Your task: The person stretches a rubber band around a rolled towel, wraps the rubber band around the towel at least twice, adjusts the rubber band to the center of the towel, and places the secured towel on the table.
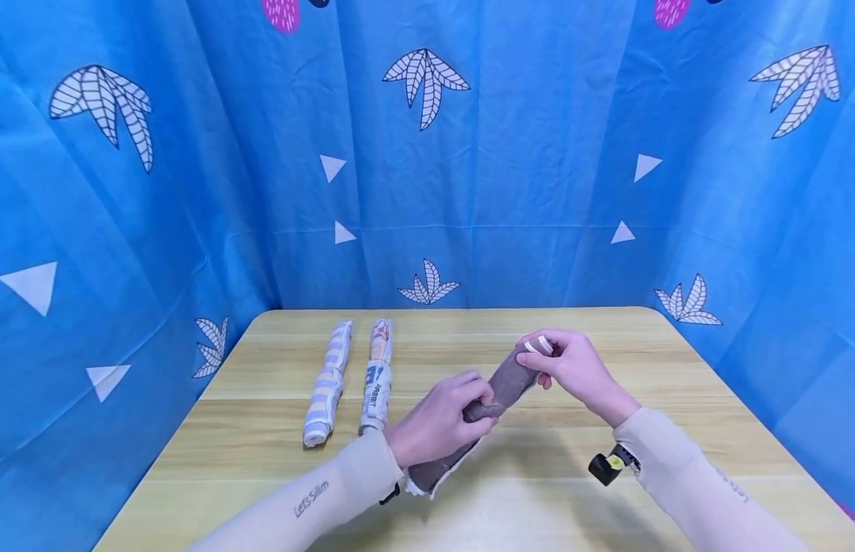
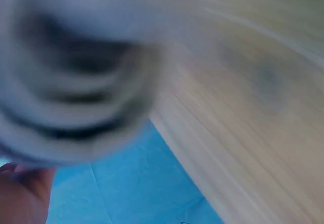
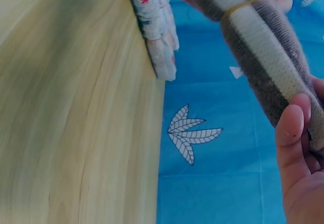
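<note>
A rolled brown-grey towel [image 1: 512,381] is held at a slant above the table, its upper end toward the right. My left hand [image 1: 444,414] grips the roll around its middle, and its lower part shows beyond that wrist. Thumb and fingers of my right hand [image 1: 579,376] hold the upper end, beside a white edge strip. From the right wrist, the towel [image 3: 268,57] shows a pale stripe and a thin yellowish rubber band [image 3: 242,5] around it near the left hand. In the left wrist view the roll's spiral end [image 2: 76,92] is close and blurred.
On the left of the wooden table [image 1: 606,491] lie a striped rolled towel [image 1: 327,387] and a printed one [image 1: 377,383] with "RABBIT" lettering, side by side. A blue patterned curtain [image 1: 524,192] surrounds the back and sides. A small black device [image 1: 606,466] sits at the right wrist.
</note>
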### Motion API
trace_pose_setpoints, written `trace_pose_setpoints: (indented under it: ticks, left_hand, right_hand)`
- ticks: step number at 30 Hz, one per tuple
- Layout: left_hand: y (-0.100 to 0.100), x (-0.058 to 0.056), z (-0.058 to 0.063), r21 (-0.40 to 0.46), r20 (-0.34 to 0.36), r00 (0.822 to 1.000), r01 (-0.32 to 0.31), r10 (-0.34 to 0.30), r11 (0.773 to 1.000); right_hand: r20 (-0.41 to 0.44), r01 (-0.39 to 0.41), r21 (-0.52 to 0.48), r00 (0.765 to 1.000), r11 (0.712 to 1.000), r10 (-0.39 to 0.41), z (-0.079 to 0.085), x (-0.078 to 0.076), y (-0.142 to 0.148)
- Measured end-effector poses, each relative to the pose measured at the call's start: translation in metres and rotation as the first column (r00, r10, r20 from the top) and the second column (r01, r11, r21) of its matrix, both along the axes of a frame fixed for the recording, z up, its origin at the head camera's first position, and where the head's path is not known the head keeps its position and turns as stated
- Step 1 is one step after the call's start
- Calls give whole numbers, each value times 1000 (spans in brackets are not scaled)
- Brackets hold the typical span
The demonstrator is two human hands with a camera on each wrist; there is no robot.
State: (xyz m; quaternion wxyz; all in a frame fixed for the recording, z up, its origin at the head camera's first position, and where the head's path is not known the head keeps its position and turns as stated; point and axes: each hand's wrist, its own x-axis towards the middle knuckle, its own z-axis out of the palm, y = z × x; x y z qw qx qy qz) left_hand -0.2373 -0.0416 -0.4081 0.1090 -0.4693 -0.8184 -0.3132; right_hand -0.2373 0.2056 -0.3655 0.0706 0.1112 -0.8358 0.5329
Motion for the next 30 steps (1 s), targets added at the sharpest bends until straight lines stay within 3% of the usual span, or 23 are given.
trace_pose_setpoints:
  ticks: [6,9,13,15,17,19,23,28,30]
  left_hand:
    - [-9,2,-2,-2,-182,983,-16,15,1000]
    - [-11,-1,-2,-6,-208,977,-56,53,998]
    - [-9,-4,0,-15,-99,992,-78,76,997]
    - [-7,-5,1,-30,4,998,-60,60,998]
    - [-7,-6,1,-27,138,990,-30,33,999]
    - [-8,-7,1,10,274,962,1,-4,1000]
    - [-13,-11,0,119,488,868,35,-89,992]
    - [-15,-16,-1,203,628,758,56,-174,978]
    - [-15,-16,-1,222,647,739,50,-185,974]
  right_hand:
    - [31,-5,-22,999,1000,5,1,-3,0]
    - [57,19,-40,998,999,-17,0,-4,0]
    - [91,77,-75,993,994,-71,0,-4,-2]
    - [92,90,-72,992,993,-83,0,-4,-2]
    - [74,71,-51,995,996,-67,0,-4,-2]
    - [50,29,-29,998,999,-28,-1,-3,0]
    - [21,-140,-66,990,988,142,-1,-2,10]
    - [27,-379,-123,923,917,385,4,2,19]
    - [27,-393,-105,917,913,398,7,4,20]
